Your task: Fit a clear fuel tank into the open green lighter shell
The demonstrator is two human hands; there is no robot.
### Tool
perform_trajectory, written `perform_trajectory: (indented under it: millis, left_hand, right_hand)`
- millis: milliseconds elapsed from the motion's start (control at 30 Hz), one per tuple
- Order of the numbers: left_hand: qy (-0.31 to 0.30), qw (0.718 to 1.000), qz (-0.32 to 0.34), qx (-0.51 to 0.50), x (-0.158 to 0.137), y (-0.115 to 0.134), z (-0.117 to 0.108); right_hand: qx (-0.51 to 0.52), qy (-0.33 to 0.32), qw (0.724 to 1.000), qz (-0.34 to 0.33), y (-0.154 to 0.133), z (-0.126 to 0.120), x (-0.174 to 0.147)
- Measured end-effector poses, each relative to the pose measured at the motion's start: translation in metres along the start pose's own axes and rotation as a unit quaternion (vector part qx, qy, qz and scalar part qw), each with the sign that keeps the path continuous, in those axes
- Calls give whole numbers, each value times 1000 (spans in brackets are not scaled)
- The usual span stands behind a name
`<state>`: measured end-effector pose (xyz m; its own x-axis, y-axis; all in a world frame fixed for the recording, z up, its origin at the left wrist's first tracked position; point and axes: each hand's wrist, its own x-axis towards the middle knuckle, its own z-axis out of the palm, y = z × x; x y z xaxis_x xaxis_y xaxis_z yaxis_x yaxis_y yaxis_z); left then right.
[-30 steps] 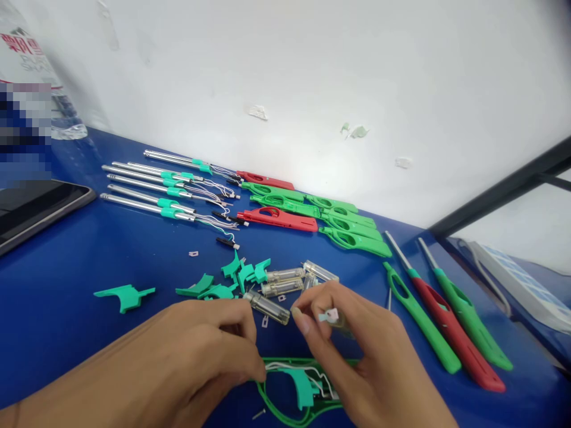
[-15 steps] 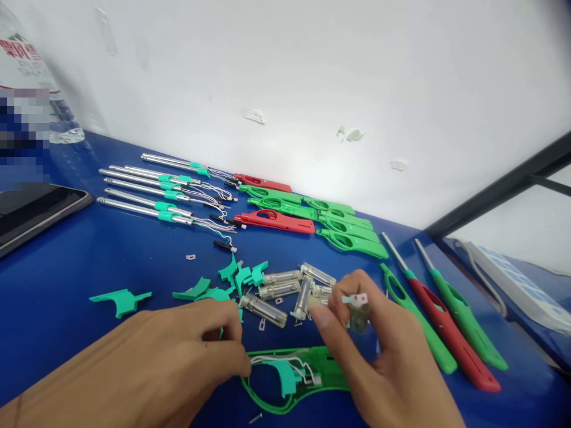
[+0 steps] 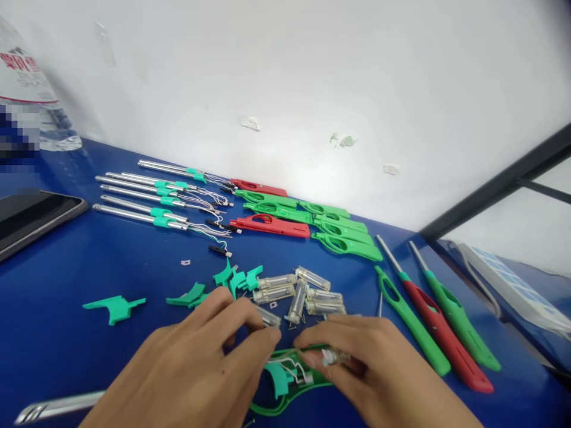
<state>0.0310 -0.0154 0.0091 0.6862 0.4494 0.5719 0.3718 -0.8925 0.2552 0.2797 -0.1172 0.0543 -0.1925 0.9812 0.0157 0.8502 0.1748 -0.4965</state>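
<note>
A green lighter handle shell (image 3: 285, 397) lies open on the blue table (image 3: 89, 261) close to me, with a teal trigger (image 3: 275, 378) and white wires inside. My left hand (image 3: 200, 362) presses on the shell's left end, fingertips at the wires. Over the shell's right part, my right hand (image 3: 379, 368) pinches a small clear gas tank (image 3: 336, 356) and lowers it onto the shell. Several more clear tanks (image 3: 307, 294) lie just beyond both hands.
Loose teal triggers (image 3: 113, 307) lie at left. Metal lighter tubes with wires (image 3: 151, 205) and green and red handle shells (image 3: 312, 223) sit in rows at the back. Finished lighters (image 3: 428, 321) lie at right. A dark tablet (image 3: 31, 217) sits far left, a metal tube (image 3: 57, 405) at the near edge.
My right hand has come down with the clear tank from above the table onto the green shell. My left hand shifted slightly right along the shell.
</note>
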Motion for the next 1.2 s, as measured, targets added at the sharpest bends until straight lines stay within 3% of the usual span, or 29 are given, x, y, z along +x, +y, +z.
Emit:
perform_trajectory:
  millis: [233,500,633,800,933,1033,1200]
  left_hand:
    - [69,995,71,-12,-16,7,19]
    - [54,996,6,-64,-25,11,24]
    - [73,995,5,-66,-25,11,22]
    - [97,994,7,-47,-18,10,22]
    - [107,994,1,-38,-17,10,22]
    - [109,994,11,-25,-20,9,22]
    - [106,994,6,-37,-26,8,22]
  right_hand:
    - [17,-22,999,16,-4,-4,1]
    - [24,49,998,-24,-13,-5,-1]
    - [20,76,997,-5,-15,-2,-6]
    - [-90,117,988,36,-4,3,-21]
    - [-161,86,983,-3,6,2,-26]
    - [-124,75,988,-46,4,-1,-18]
    - [12,104,994,-41,-1,-3,-4]
